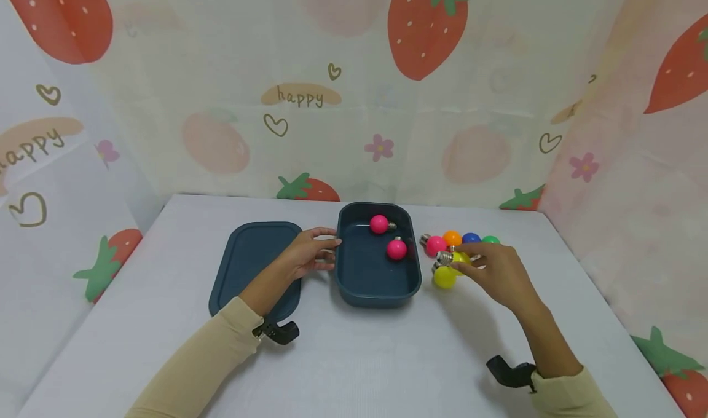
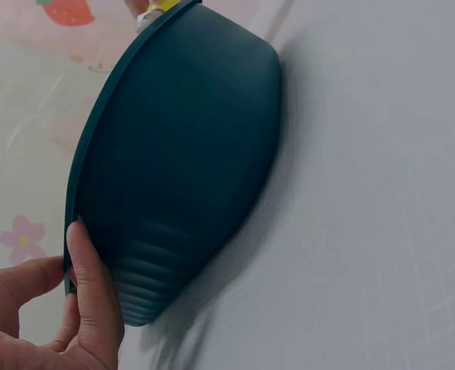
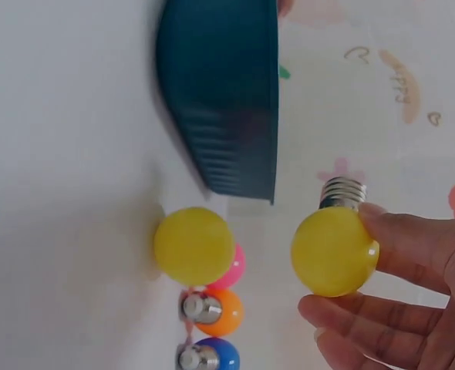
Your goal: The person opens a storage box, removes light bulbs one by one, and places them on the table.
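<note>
My left hand (image 1: 307, 252) pinches the left rim of a dark blue plastic box (image 1: 362, 279), thumb and fingers at its edge in the left wrist view. Inside the box lie two pink light bulbs, one towards the back (image 1: 378, 224) and one by the right wall (image 1: 396, 249). To the right of the box, my right hand (image 1: 502, 275) holds a yellow light bulb (image 3: 334, 253) between thumb and fingertips, raised above the other bulbs. Its metal screw base points towards the box in the head view. A second yellow bulb (image 1: 444, 278) rests on the table just below it.
Beyond the right hand sit a pink bulb (image 1: 436, 246), an orange bulb (image 1: 452, 238), a blue bulb (image 1: 471, 238) and a green bulb (image 1: 490, 240). A matching flat lid (image 1: 249, 255) lies left of the box, partly under the left forearm. Strawberry-print sheets (image 1: 354, 61) surround the white table (image 1: 365, 362).
</note>
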`<act>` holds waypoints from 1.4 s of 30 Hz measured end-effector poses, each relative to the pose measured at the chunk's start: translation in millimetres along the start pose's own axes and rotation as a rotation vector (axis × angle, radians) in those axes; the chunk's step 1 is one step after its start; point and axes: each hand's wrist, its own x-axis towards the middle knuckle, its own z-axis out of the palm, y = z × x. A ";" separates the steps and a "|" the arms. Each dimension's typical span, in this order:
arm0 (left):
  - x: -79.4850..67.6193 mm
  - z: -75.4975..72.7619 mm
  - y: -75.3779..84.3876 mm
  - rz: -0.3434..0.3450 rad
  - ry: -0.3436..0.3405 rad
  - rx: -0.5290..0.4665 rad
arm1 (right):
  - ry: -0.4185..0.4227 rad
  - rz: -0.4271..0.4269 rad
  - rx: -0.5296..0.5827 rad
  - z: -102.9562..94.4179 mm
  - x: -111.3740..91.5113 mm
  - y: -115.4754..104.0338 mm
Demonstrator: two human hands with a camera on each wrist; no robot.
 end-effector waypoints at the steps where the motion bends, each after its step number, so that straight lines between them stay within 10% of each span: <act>1: 0.1 -0.1 -0.2 0.000 0.001 -0.001 | 0.001 0.011 -0.008 -0.6 -0.6 1.3; 42: -0.3 -0.1 -0.4 0.002 -0.006 -0.018 | -0.123 0.302 -0.107 18.9 3.2 52.1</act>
